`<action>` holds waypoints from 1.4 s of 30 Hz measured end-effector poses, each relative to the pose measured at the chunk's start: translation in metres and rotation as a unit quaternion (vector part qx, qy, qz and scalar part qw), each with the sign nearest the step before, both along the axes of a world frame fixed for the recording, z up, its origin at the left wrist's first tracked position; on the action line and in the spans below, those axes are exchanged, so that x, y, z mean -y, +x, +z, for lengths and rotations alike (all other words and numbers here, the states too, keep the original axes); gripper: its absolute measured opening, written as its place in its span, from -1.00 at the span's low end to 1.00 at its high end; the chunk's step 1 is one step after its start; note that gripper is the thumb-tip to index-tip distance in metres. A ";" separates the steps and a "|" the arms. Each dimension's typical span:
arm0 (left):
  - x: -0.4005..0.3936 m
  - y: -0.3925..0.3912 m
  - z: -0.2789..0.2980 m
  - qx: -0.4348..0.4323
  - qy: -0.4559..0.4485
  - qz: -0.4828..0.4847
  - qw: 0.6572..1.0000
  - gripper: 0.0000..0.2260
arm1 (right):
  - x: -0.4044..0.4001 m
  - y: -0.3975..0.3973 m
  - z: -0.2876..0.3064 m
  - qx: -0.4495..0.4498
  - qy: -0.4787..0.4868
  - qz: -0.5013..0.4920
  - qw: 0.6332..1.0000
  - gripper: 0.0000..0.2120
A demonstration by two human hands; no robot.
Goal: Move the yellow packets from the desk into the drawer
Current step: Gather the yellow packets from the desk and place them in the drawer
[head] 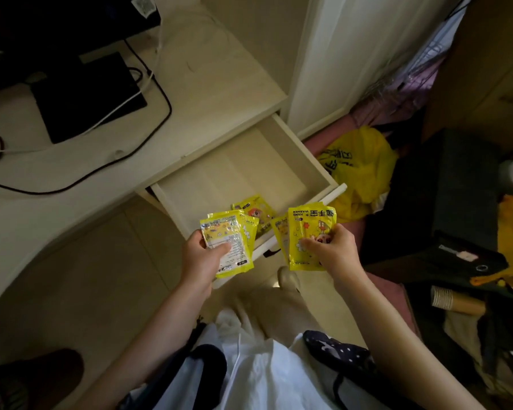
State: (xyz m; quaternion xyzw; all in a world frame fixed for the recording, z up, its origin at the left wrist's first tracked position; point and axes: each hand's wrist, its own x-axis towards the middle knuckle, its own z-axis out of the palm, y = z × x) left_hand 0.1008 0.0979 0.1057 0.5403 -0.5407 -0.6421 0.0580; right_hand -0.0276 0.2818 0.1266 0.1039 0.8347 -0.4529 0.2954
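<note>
Head view: nearest, the left hand (203,257) grips a fanned stack of glossy yellow packets (230,244), thumb across the printed top one. The right hand (330,247) pinches two crinkly hand-warmer packets (308,232). Beyond both, another packet (253,210) lies flat inside the open pale wooden drawer (305,149) under the desk (214,84).

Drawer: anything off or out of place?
Nothing damaged or spilled. The drawer is open and mostly bare; one yellow packet lies askew near its front. The left hand and right hand each hold packets above it.
</note>
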 end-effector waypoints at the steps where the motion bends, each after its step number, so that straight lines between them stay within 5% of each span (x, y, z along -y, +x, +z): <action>1: 0.000 -0.009 -0.003 0.004 -0.011 0.005 1.000 -0.74 | 0.003 -0.011 -0.002 -0.001 -0.002 0.011 1.000 -0.68; 9: -0.013 -0.082 -0.025 0.048 -0.029 0.093 0.994 -0.76 | 0.028 -0.113 -0.016 0.008 0.013 0.128 0.992 -0.71; 19: -0.024 -0.157 -0.080 0.118 0.064 0.205 0.969 -0.73 | 0.076 -0.185 -0.077 0.016 0.066 0.267 0.961 -0.69; 25: -0.015 -0.181 -0.126 0.148 0.078 0.193 0.967 -0.70 | 0.101 -0.202 -0.137 0.062 0.124 0.263 0.955 -0.67; 31: -0.015 -0.192 -0.153 0.164 0.083 0.189 0.965 -0.74 | 0.105 -0.214 -0.164 0.151 0.070 0.230 0.959 -0.61; 42: -0.017 -0.178 -0.169 0.215 0.054 0.054 0.974 -0.76 | 0.100 -0.213 -0.175 0.098 0.216 0.363 0.901 -0.58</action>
